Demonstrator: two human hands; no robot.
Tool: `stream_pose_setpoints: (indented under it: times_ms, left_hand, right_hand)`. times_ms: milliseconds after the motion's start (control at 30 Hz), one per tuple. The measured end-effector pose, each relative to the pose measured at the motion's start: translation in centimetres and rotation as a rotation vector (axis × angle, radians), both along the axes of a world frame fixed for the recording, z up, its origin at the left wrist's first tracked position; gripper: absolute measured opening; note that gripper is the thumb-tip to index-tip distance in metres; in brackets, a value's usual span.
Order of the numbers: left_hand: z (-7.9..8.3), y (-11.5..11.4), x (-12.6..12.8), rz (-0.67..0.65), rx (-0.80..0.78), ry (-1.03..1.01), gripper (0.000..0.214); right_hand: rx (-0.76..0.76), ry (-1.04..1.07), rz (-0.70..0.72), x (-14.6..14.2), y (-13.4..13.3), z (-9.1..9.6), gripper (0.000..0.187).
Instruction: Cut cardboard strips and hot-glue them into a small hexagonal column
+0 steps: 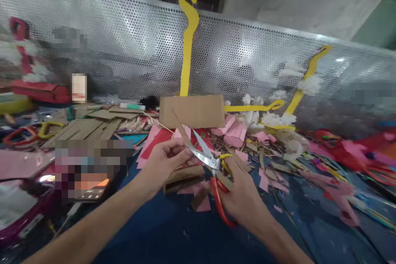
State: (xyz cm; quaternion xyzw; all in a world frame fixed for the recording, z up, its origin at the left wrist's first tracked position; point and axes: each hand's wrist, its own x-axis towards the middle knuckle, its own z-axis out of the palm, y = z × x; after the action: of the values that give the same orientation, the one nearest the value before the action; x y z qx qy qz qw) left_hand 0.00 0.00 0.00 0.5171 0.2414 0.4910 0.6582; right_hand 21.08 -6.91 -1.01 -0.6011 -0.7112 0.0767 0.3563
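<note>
Head view: cardboard box (192, 112) taken as landmark. Thin cardboard strip (182, 128) on its near side, the upper end overlapping the box's front face in view, the lower end at the left fingertips, alongside the scissors (213, 161). Perforated metal panel (133, 49) rises behind the box; yellow hook-shaped piece (185, 60) stands up above it. Pink and brown scraps (264, 179) lie right of and nearer than the box; flat cardboard pieces (83, 130) to its left. Blue tabletop (182, 235) shows nearer than the box, between the forearms. Left hand (165, 159): thumb and fingertips pinched together on the strip. Right hand (239, 187): fingers curled round the red and yellow handles, blades parted; cannot tell how far the fingers pass through the loops.
</note>
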Motion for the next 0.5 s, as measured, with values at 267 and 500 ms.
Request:
stream_pose_setpoints:
  times_ms: [267, 500]
  left_hand:
    - [-0.03, -0.05, -0.07, 0.028, 0.059, 0.093, 0.020]
    - [0.38, -0.36, -0.11, 0.009, 0.120, 0.125, 0.022]
  right_hand:
    - [0.009, -0.042, -0.006, 0.04, -0.25, -0.42, 0.027]
    - [0.028, -0.025, 0.003, -0.09, -0.26, -0.39, 0.027]
